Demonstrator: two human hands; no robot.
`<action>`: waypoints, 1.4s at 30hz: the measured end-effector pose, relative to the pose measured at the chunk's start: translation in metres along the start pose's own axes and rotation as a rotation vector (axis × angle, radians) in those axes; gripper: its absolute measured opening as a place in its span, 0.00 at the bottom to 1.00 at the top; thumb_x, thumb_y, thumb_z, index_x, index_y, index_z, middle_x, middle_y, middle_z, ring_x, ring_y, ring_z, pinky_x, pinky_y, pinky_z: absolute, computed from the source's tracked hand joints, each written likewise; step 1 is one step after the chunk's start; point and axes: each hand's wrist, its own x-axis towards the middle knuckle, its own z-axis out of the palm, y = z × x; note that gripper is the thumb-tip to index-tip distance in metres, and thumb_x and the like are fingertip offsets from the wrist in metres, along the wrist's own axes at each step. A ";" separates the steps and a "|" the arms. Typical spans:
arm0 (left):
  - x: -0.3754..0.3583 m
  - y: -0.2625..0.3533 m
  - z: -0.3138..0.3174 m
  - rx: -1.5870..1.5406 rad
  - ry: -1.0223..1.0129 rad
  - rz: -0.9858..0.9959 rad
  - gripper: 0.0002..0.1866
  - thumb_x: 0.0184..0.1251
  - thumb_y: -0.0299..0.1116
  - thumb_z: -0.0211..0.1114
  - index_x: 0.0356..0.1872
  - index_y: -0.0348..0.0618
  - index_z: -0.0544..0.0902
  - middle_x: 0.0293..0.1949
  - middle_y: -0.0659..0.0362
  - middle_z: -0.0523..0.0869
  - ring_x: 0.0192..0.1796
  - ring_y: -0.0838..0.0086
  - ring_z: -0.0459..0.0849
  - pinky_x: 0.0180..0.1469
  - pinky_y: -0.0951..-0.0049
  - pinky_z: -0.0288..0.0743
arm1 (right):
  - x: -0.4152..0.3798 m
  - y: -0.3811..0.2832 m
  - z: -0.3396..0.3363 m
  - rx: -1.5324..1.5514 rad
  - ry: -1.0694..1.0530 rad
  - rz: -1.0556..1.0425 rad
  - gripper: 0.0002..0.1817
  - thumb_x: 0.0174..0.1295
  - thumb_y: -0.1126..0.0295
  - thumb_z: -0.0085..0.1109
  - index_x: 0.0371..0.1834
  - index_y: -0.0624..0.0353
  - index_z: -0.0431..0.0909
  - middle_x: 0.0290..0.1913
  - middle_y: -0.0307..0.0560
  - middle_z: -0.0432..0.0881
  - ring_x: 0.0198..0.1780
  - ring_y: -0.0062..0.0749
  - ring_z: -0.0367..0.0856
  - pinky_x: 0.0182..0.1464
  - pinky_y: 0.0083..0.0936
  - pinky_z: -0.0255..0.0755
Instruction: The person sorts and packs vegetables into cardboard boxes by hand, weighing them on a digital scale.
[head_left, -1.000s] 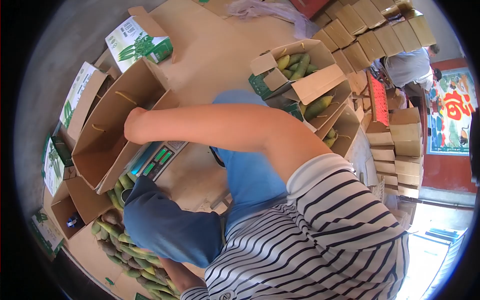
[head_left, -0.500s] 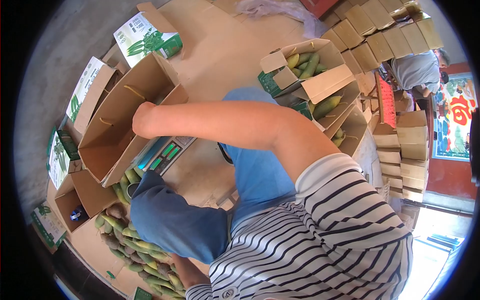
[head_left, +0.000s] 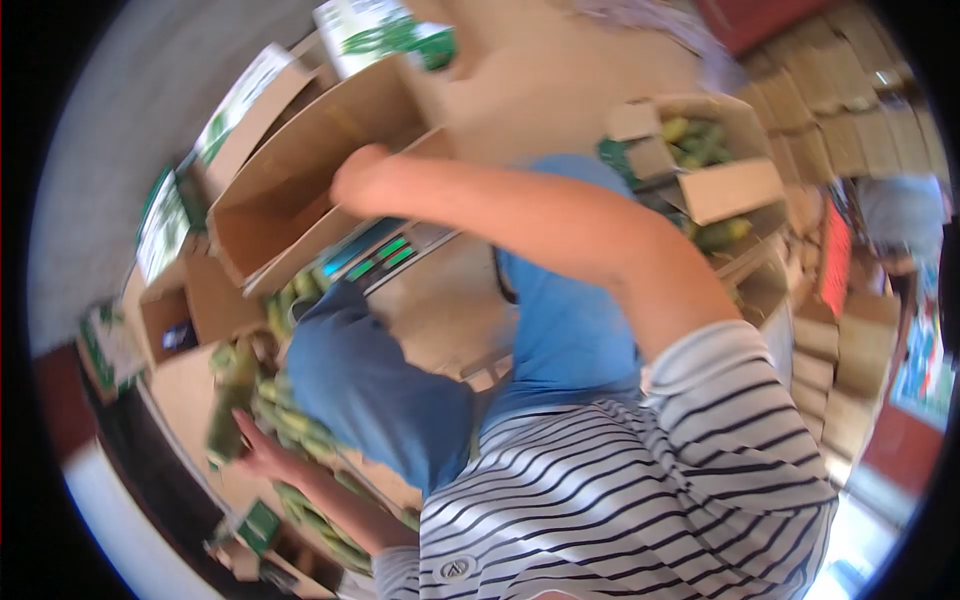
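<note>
At the lower left, my left hand (head_left: 262,450) has its fingers against a thick green vegetable (head_left: 232,405), which it grips above the cardboard by a pile of similar vegetables (head_left: 290,415). My right hand (head_left: 360,180) reaches over the near wall of a large open cardboard box (head_left: 270,165); its fingers are hidden or blurred. A scale with a lit green display (head_left: 385,258) lies beside that box, partly under my right forearm. The view is smeared by motion.
Vegetables fill another open box (head_left: 695,140) at the upper right. Small boxes (head_left: 190,315) and printed cartons (head_left: 165,225) stand on the left. Stacked cardboard (head_left: 850,95) lines the right, near a person in grey (head_left: 900,215). My knees rise between my arms.
The view has turned, shifting the boxes to the right. My left hand, hidden behind my leg before, now shows farther out with a green vegetable. My right hand stays at the large box.
</note>
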 end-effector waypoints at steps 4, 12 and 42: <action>0.034 0.087 0.042 -0.537 0.156 0.105 0.20 0.62 0.26 0.65 0.52 0.24 0.73 0.52 0.48 0.79 0.50 0.67 0.81 0.57 0.69 0.75 | -0.007 0.001 -0.002 -0.022 0.040 -0.051 0.12 0.55 0.73 0.55 0.40 0.57 0.85 0.44 0.52 0.84 0.47 0.44 0.83 0.43 0.38 0.79; 0.042 0.084 0.125 -0.597 -0.414 -0.124 0.16 0.66 0.35 0.64 0.49 0.36 0.75 0.45 0.58 0.80 0.46 0.76 0.79 0.48 0.74 0.75 | 0.001 0.006 0.000 -0.063 0.028 -0.050 0.08 0.54 0.72 0.59 0.35 0.61 0.84 0.36 0.55 0.84 0.41 0.49 0.84 0.38 0.39 0.77; -0.121 -0.304 0.004 0.504 -0.178 -0.497 0.24 0.53 0.38 0.71 0.46 0.31 0.77 0.41 0.46 0.82 0.45 0.60 0.81 0.48 0.64 0.74 | 0.015 -0.002 -0.012 0.147 0.190 -0.199 0.14 0.62 0.69 0.56 0.49 0.60 0.73 0.41 0.58 0.80 0.45 0.55 0.77 0.45 0.42 0.70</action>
